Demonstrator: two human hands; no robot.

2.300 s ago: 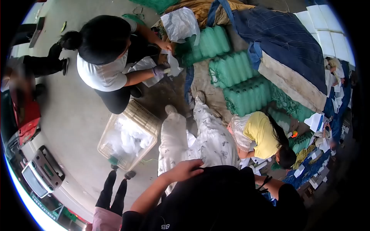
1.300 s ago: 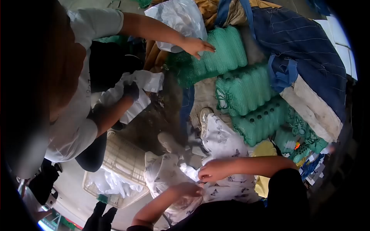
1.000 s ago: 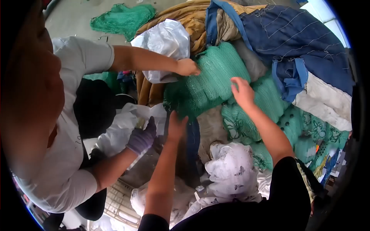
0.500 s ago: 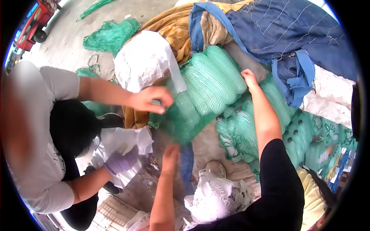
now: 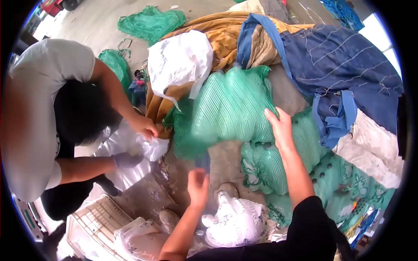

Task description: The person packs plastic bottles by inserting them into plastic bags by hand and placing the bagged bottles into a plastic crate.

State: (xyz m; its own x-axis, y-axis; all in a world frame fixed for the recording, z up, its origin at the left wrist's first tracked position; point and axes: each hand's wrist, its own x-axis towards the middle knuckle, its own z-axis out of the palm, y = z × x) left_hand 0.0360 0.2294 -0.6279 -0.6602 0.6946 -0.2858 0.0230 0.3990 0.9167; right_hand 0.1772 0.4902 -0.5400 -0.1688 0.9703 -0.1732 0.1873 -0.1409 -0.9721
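A: In the head view, where is the green mesh sack [image 5: 233, 108] seen?

B: In the middle of the scene, just left of a second mesh sack [image 5: 305, 135] and near the tan cloth [image 5: 228, 45]. A quilted blue cover [image 5: 344, 63] is spread at far right.

A: What has been changed in the last half second?

B: The green mesh sack has been turned and tilted: dark caps are now shown at its far edge, where ribbed mesh was seen before. The co-worker's bare hand [image 5: 146, 127], earlier stretched toward the sack, has been drawn back to the clear plastic bag [image 5: 130, 169], beside which the gloved hand [image 5: 126, 160] is seen.

A: And what is meant by that for the handling?

B: The sack now seems to be managed by the wearer alone, with its right side steered.

A: How are the wearer's hands placed?

B: The sack's right edge appears to be grasped by the right hand [image 5: 282, 130], thumb in front. The left hand [image 5: 198, 188] is curled and blurred just below the loose near end of the mesh; whether any mesh is gripped cannot be told.

A: Is anything else seen nearby?

B: A pale plastic crate [image 5: 98, 219] is placed at near left.
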